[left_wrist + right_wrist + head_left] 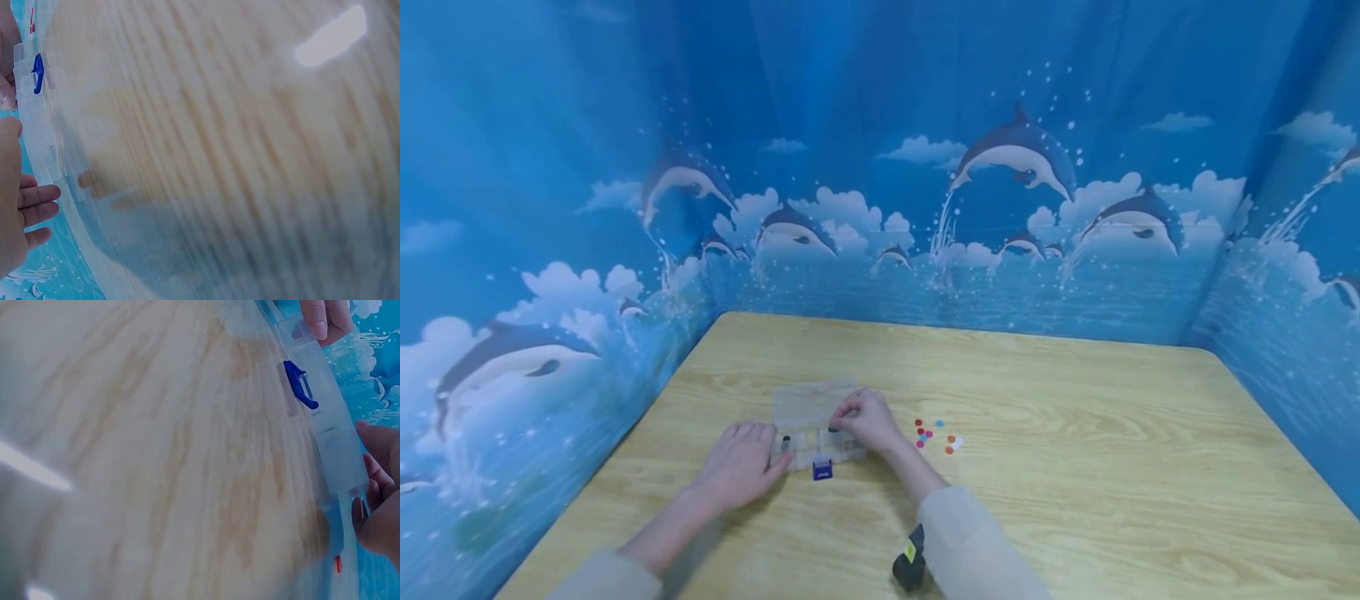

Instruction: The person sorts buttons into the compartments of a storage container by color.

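Note:
A clear plastic compartment box (805, 450) with a blue latch (822, 470) on its front lies on the table. Its transparent lid (812, 403) is raised toward the back. My left hand (741, 462) rests against the box's left end, fingers nearly straight and thumb along the front corner. Over the right half, my right hand (868, 421) has thumb and forefinger together at a small dark piece (833, 429), seemingly pinching it; its exact kind is too small to tell. Another small dark piece (786, 438) shows in the left compartment.
Several small round coloured pieces (928, 433), red, pink, orange, blue and white, lie scattered right of the box. The wooden table (1075, 467) meets a blue dolphin-print curtain (850, 167) at the back and sides. A black device (910, 562) sits at my right wrist.

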